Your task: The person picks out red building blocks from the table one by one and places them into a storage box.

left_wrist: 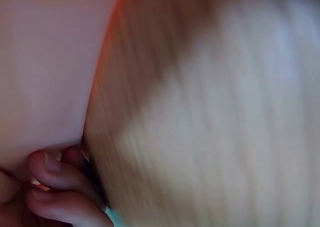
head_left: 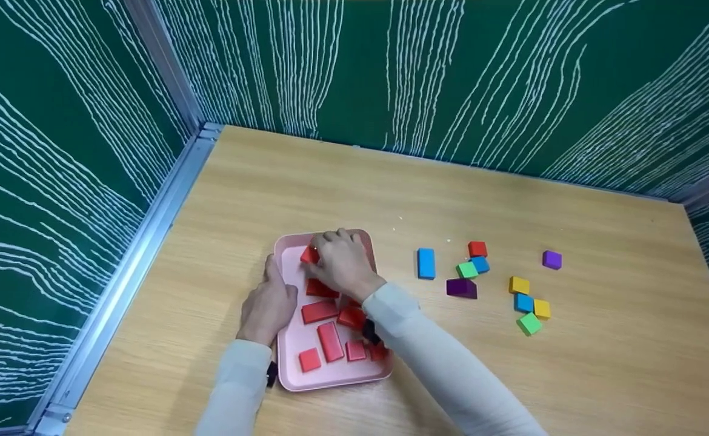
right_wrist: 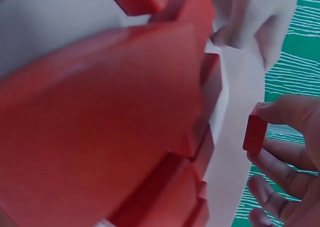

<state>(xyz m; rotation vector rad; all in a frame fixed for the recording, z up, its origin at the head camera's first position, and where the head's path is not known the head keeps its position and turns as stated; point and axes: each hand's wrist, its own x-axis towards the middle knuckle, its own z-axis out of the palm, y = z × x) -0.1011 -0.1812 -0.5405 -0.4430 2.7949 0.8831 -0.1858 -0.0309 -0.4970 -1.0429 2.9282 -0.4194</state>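
A pink tray [head_left: 289, 345] holds several red blocks, some long like the one [head_left: 330, 341] near its middle and some small. My left hand [head_left: 266, 310] grips the tray's left side, thumb over the rim. In the left wrist view its curled fingers [left_wrist: 67, 204] lie against the tray's wall [left_wrist: 45, 77]. Over the tray's far part, my right hand [head_left: 343, 261] pinches a small red block [right_wrist: 256, 133] between thumb and fingertips. The right forearm hides part of the tray's right side. Large in the right wrist view is a red block [right_wrist: 100, 117] close to the camera.
Right of the tray on the wooden table [head_left: 391, 181] lie a blue block [head_left: 426, 263], a red block [head_left: 477, 249], a dark purple block [head_left: 462, 289], a purple block [head_left: 552, 260] and several yellow, green and blue ones. Green panels with white lines [head_left: 354, 72] border the table.
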